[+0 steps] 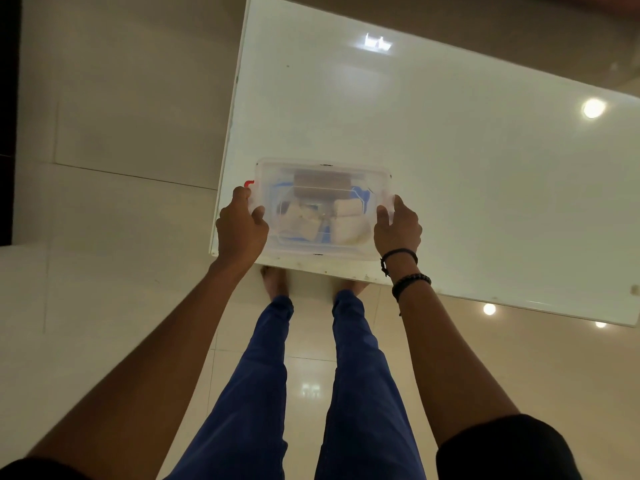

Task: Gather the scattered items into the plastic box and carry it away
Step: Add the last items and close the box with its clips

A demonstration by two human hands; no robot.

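A clear plastic box point(322, 169) with its lid on rests at the near left corner of a white table point(450, 161). Through the lid I make out pale wrapped bundles point(348, 220), a brown flat item point(320, 185) and something blue underneath. My left hand point(242, 226) grips the box's left end, just below a red latch point(248, 183). My right hand point(396, 230) grips its right end, thumb on the lid. Both hold the box at once.
The glossy tabletop reflects ceiling lights. Its near edge runs just in front of my legs and bare feet point(275, 282). Pale tiled floor point(121, 220) lies to the left and below. Dark bracelets point(408, 280) sit on my right wrist.
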